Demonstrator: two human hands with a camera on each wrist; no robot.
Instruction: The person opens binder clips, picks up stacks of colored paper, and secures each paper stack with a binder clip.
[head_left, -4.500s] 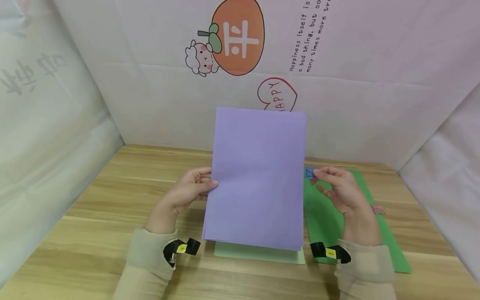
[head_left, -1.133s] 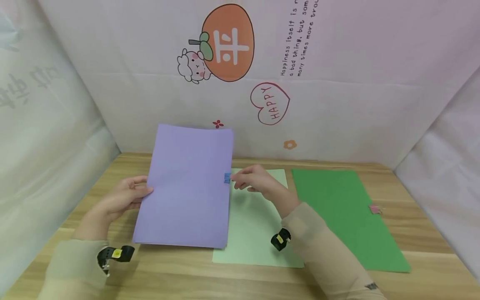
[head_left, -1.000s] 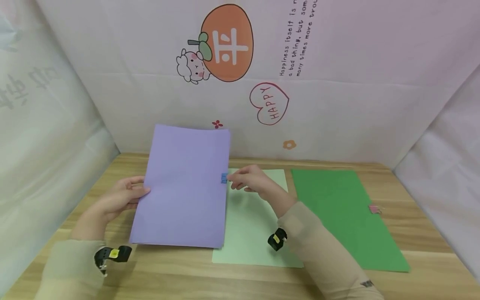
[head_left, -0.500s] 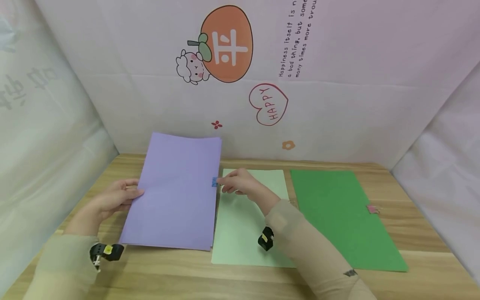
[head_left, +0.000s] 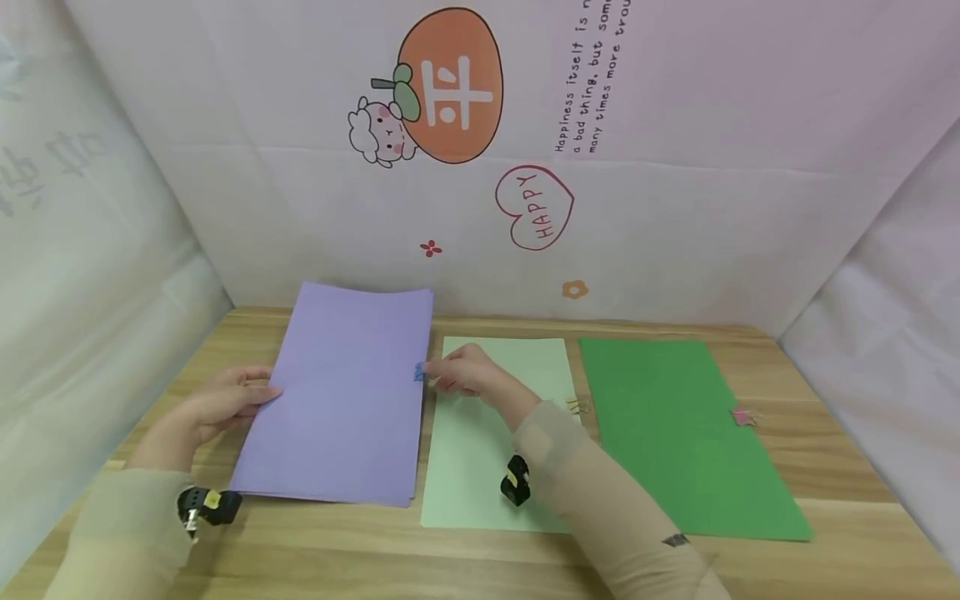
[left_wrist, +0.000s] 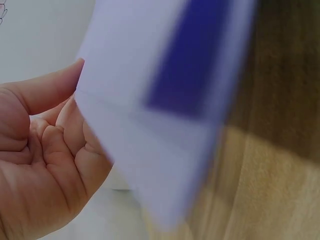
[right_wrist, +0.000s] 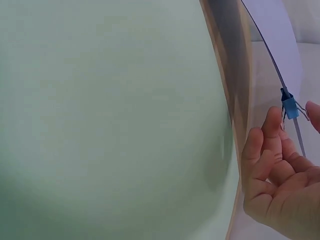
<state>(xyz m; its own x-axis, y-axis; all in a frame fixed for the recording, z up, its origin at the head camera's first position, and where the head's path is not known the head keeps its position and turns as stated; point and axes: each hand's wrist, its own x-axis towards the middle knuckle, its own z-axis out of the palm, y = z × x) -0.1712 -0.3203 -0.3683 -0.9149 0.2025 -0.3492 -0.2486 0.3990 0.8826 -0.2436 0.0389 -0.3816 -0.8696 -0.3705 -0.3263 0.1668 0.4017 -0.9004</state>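
Observation:
A stack of purple paper [head_left: 337,400] lies at a slight tilt over the left of the table, its lower edges a little fanned. My left hand [head_left: 221,402] pinches its left edge, thumb on top; the left wrist view shows the thumb [left_wrist: 55,87] against the paper's side and the other fingers underneath. A blue binder clip [head_left: 419,372] sits on the stack's right edge. My right hand [head_left: 468,371] holds this clip by its wire handles, which stand spread between thumb and finger in the right wrist view, with the clip body [right_wrist: 290,106] biting the paper edge.
Right of the purple stack lies pale green paper [head_left: 487,467] with a gold-coloured binder clip [head_left: 576,406] on its right edge. Further right is dark green paper [head_left: 682,433] with a pink binder clip [head_left: 742,417]. A white printed cloth [head_left: 675,233] stands behind the wooden table [head_left: 840,450].
Both hands have carried the purple stack left and down toward the table. The blue clip, held beside the stack at first, is now on its right edge. The pale green paper is uncovered.

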